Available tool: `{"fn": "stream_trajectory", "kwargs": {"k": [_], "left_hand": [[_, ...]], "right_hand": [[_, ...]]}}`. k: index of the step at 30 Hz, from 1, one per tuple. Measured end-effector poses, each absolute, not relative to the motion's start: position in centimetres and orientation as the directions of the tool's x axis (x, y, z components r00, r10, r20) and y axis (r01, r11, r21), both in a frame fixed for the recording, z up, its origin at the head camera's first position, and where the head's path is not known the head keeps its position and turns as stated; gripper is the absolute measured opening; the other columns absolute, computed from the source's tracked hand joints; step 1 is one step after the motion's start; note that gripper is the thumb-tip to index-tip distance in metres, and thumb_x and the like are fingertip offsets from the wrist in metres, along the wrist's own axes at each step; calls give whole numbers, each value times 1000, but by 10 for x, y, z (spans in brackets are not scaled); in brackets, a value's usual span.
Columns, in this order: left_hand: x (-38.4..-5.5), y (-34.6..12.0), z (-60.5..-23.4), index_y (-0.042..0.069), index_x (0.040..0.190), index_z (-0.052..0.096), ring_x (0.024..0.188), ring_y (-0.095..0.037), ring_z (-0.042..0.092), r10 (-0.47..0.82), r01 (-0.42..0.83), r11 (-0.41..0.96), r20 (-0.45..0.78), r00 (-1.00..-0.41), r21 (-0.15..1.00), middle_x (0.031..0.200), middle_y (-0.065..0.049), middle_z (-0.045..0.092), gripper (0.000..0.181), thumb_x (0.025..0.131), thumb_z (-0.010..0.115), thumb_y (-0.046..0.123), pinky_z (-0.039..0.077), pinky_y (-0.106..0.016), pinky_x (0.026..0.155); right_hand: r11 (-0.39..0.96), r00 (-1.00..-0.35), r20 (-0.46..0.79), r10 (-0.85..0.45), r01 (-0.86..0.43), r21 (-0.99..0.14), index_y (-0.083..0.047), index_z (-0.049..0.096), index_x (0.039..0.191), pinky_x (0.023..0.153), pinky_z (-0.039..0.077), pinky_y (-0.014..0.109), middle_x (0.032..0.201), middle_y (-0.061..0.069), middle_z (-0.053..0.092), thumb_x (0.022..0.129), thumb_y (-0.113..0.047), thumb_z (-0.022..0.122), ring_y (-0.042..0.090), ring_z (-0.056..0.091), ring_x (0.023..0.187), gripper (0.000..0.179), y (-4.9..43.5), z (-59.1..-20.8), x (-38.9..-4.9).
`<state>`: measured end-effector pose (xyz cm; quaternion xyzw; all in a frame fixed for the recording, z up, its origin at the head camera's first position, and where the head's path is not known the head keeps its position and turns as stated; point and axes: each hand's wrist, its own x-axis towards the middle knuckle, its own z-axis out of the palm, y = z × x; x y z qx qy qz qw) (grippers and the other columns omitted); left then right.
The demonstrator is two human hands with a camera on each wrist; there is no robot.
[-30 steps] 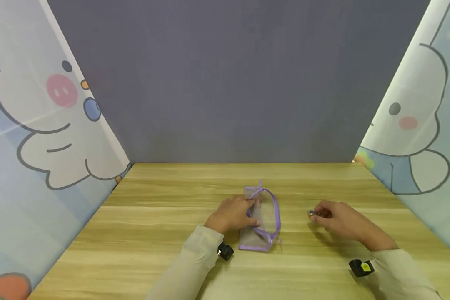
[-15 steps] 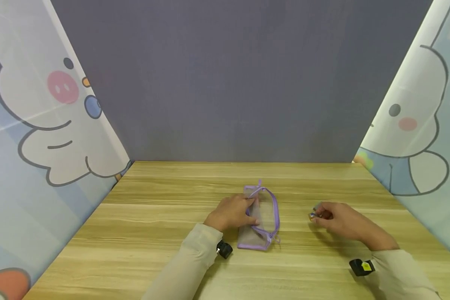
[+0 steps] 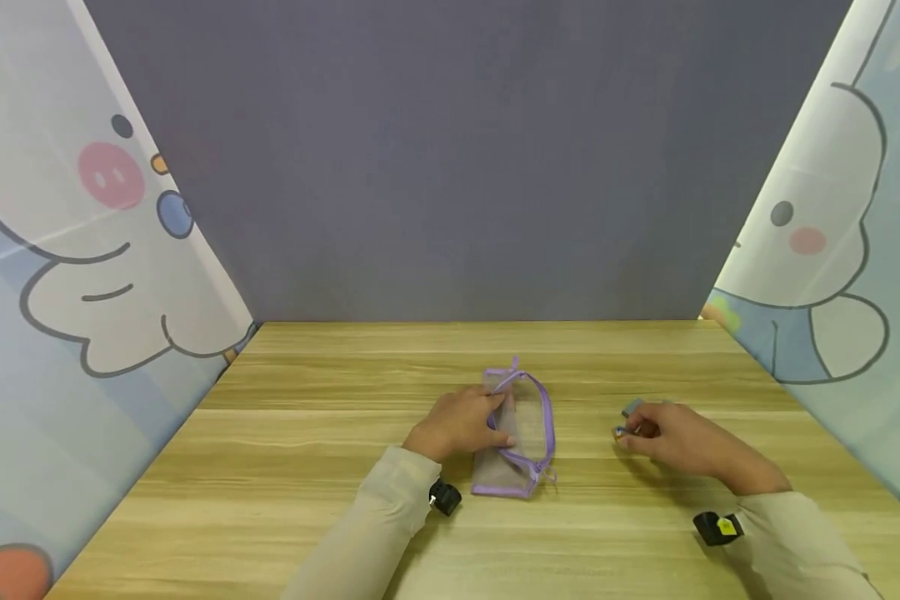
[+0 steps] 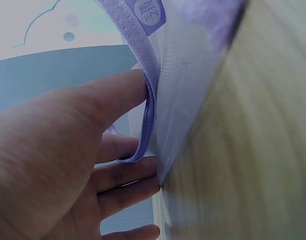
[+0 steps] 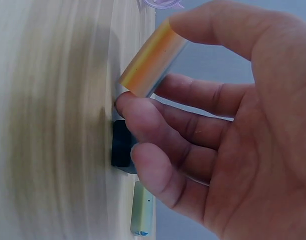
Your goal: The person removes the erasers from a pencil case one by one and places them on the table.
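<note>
A see-through pouch (image 3: 495,471) with purple zip edging lies on the table, its mouth gaping to the right. My left hand (image 3: 457,423) holds its left rim; in the left wrist view the thumb (image 4: 123,92) presses on the purple zip tape (image 4: 152,75). My right hand (image 3: 682,435), to the right of the pouch, holds a small orange-and-yellow block (image 5: 150,60) between thumb and fingertips, just over the table. A grey-blue block (image 3: 632,407) shows beyond the right fingers. In the right wrist view, a dark block (image 5: 122,144) is partly hidden behind those fingers.
A pale green block (image 5: 142,210) with a blue mark lies close to the right hand in its wrist view. The wooden table (image 3: 330,383) ends at a grey panel (image 3: 465,167), with cartoon-printed cloth on both sides.
More of the grey-blue block has come into sight beyond my right fingers. The left hand and pouch keep their places; the whole head view has shifted slightly.
</note>
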<state>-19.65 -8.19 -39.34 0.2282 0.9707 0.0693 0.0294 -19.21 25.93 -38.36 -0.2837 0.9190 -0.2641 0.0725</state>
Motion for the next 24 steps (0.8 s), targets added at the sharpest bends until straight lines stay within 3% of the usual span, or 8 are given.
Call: {"fn": "stream_trajectory", "kwargs": {"k": [12,24], "left_hand": [[-197,-82,-393,18,151,49,138,-22,45,430,419,894,-43,-902,162,151,-3,48,77,89,68,59,43,-44,106],[-198,-82,-395,19,151,49,135,-22,48,436,427,890,-24,-900,157,151,-3,48,78,88,69,60,46,-43,102]], "right_hand": [[690,-824,-1,-567,-475,-546,-9,67,99,61,49,26,84,-9,66,93,-30,73,3,60,75,22,260,-381,-192],[718,-839,-20,-543,-452,-530,-11,68,101,60,46,27,84,-8,64,95,-34,70,5,57,73,24,261,-383,-192]]}}
